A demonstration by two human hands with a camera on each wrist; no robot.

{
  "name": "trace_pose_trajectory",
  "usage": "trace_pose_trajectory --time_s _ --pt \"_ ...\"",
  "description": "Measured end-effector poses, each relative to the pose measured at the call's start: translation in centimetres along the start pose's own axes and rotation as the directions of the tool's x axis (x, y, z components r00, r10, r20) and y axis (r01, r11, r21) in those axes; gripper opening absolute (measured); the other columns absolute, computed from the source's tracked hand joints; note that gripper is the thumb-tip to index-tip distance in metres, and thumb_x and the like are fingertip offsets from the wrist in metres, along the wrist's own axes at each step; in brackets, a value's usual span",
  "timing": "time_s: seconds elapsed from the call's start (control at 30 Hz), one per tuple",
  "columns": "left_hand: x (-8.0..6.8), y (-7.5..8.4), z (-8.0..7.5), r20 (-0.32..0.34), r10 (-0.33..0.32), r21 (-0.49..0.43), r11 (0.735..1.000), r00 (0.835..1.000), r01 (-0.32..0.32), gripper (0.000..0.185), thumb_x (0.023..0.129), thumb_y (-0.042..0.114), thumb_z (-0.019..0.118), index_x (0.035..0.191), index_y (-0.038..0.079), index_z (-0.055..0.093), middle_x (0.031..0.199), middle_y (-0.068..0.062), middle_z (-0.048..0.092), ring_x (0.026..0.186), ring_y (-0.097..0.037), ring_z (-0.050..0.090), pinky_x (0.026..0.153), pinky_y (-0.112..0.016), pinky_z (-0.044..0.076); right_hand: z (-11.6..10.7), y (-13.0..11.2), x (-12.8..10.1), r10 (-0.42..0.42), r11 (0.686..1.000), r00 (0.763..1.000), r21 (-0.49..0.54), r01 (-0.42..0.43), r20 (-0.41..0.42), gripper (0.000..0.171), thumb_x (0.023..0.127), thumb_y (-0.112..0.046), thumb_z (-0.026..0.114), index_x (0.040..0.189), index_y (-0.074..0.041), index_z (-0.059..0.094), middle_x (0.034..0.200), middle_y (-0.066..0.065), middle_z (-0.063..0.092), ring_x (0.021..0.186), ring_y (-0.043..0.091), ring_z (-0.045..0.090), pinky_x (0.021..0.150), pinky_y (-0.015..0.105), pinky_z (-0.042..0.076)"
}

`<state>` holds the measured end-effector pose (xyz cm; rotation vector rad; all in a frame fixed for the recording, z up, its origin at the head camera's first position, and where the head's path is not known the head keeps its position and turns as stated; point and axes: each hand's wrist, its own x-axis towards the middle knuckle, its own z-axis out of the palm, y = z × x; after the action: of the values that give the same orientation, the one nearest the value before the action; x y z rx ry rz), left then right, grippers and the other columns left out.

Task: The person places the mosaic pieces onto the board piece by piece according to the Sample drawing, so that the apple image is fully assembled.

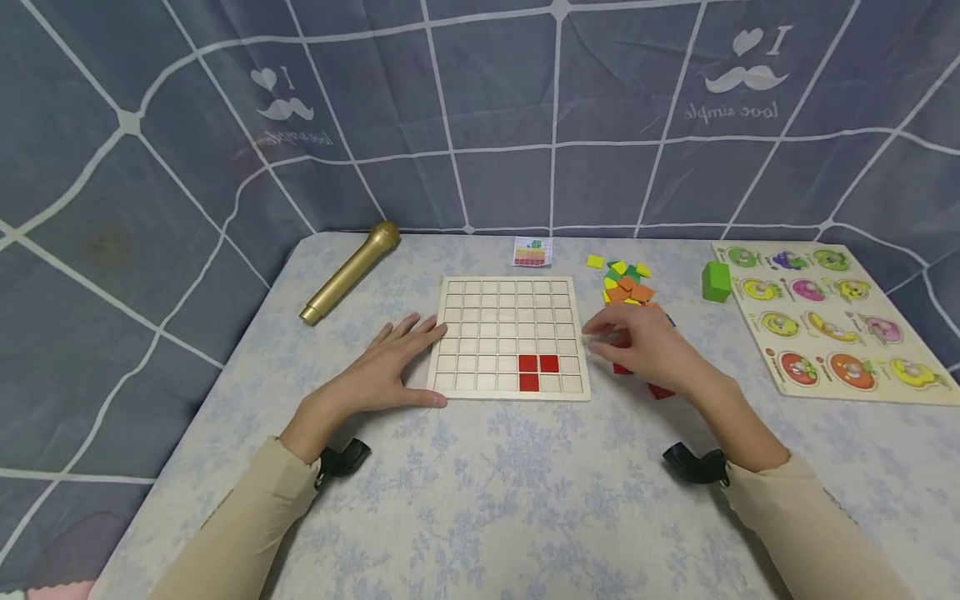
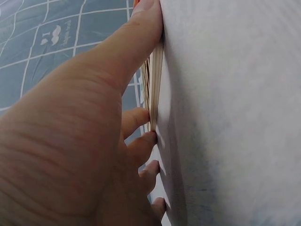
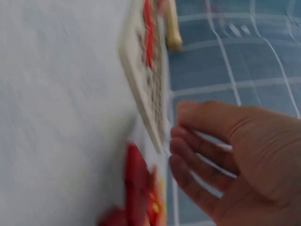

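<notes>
Left hand (image 1: 386, 367) is lying flat, fingers spread, bracing the left edge of the grid board (image 1: 510, 335) at mid-desk (image 1: 480, 492). Right hand (image 1: 645, 350) is hovering over red tiles (image 1: 660, 390) just beside the board's right edge — grip loosely curled, and I cannot tell whether it is pinching one. Three red tiles are sitting in the board's bottom rows — every other cell is waiting, with the coloured tile pile (image 1: 626, 283) lying beyond.

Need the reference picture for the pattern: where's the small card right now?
In the head view the small card lies flat at the table's far edge, just behind the wooden grid board, slightly right of its centre, left of the pile of coloured tiles.
</notes>
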<state>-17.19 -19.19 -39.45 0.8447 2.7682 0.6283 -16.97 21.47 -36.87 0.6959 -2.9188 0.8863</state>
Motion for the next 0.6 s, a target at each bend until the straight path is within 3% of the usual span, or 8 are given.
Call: trace_pose_trajectory --time_s 0.3,0.6 --pt "0.1 -0.3 0.2 -0.003 0.009 0.009 1.000 1.000 -0.009 0.112 0.082 0.056 0.087 0.168 0.013 0.030 0.175 -0.014 0.021 0.164 -0.042 0.008 0.130 -0.068 0.006 -2.6 2.7 -1.2 0.155 0.986 0.976 -0.041 -0.163 -0.151 0.027 0.093 -0.005 0.078 0.120 0.001 0.075 0.110 0.021 0.073 0.098 0.036 0.070 0.086 0.056 0.063" --pt "-0.1 -0.3 0.2 -0.009 0.007 0.003 1.000 1.000 -0.007 0.111 0.082 0.055 0.087 0.168 0.013 0.030 0.175 -0.013 0.021 0.163 -0.042 0.009 0.130 -0.067 0.005 -1.9 5.0 -1.1 0.218 0.973 0.963 -0.040 -0.227 -0.156 0.041 0.096 -0.004 0.073 0.136 0.003 0.068 0.124 0.029 0.067 0.105 0.044 0.066 0.089 0.059 0.061"
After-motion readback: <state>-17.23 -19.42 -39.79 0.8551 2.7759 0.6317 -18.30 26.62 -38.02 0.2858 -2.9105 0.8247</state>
